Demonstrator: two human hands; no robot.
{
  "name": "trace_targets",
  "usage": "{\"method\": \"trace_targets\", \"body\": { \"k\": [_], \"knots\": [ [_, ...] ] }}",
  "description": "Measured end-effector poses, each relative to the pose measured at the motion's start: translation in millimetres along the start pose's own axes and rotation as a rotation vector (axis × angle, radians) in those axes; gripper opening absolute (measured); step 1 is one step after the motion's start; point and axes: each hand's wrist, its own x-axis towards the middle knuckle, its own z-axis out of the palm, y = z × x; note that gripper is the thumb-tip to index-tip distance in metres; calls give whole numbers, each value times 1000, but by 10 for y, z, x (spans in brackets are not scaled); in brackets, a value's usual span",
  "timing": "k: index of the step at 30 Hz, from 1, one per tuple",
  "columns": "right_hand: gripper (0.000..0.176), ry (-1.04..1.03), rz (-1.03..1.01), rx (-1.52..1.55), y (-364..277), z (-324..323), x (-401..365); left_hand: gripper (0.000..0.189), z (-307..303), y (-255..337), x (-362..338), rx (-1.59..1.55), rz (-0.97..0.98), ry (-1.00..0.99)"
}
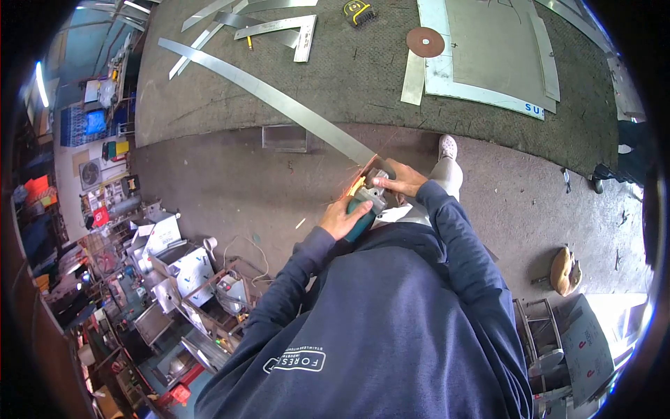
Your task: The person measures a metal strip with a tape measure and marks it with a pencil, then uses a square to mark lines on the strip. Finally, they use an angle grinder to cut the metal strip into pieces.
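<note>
An angle grinder (361, 222) with a green body and silver gear head is held in front of my waist. My left hand (340, 218) wraps around its body, thumb across the top. My right hand (403, 179) is closed at the gear head, its thumb lying on the metal and its fingers beside the strip's near end. That long, thin metal strip (279, 100) slants from the bench over its front edge to the grinder's disc. Orange sparks (354, 186) spray down and left from the contact. The right fingertips are partly hidden.
On the dark bench (349, 77) lie a metal square (304, 35), a tape measure (358, 12), a brown disc (425, 42) and a framed sheet (488, 52). Cluttered metal parts (188, 272) fill the lower left. A person's dark trouser leg (621, 167) shows at right.
</note>
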Motion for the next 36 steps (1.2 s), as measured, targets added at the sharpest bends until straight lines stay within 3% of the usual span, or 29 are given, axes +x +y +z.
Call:
{"method": "trace_targets", "body": {
  "k": [10, 12, 15, 18, 20, 22, 24, 25, 28, 30, 32, 34, 36],
  "knots": [
    [106, -24, 2, -100, -69, 33, -30, 67, 9, 9, 26, -10, -10, -31],
    [101, -28, 35, 9, -115, 67, -73, 67, -10, -4, 62, -19, 15, -12],
    [98, -11, 3, -75, -127, 70, -82, 67, -22, -56, 78, -54, -68, -97],
    [95, -19, 16, -105, -191, 8, -134, 66, -23, -81, -5, -36, -20, -38],
    [92, -4, 6, -123, -194, -74, -232, 62, -74, -120, -100, -153, 130, 1],
    [79, 137, -139, -71, -158, -144, -392, 68, -235, -121, -215, -256, 243, -53],
    [42, 304, -383, -132, -166, -184, -546, 70, -471, 42, -394, -522, 104, -239],
    [35, 383, -395, -215, -260, -208, -682, 70, -529, 37, -434, -534, 140, -255],
    [17, 505, -406, -363, -449, -298, -1027, 84, -530, 89, -510, -1151, 97, -365],
    [11, 569, -446, -674, -632, -304, -1304, 93, -584, 307, -594, -1245, 187, -354],
    [15, 624, -387, -831, -870, -326, -1548, 93, -632, 500, -687, -1288, 301, -369],
    [14, 679, -773, -974, -1079, -476, -1756, 94, -631, 666, -772, -1410, 365, -469],
    [13, 763, -842, -1011, -1346, -594, -1994, 94, -602, 747, -870, -1458, 401, -542]
  ]
}}
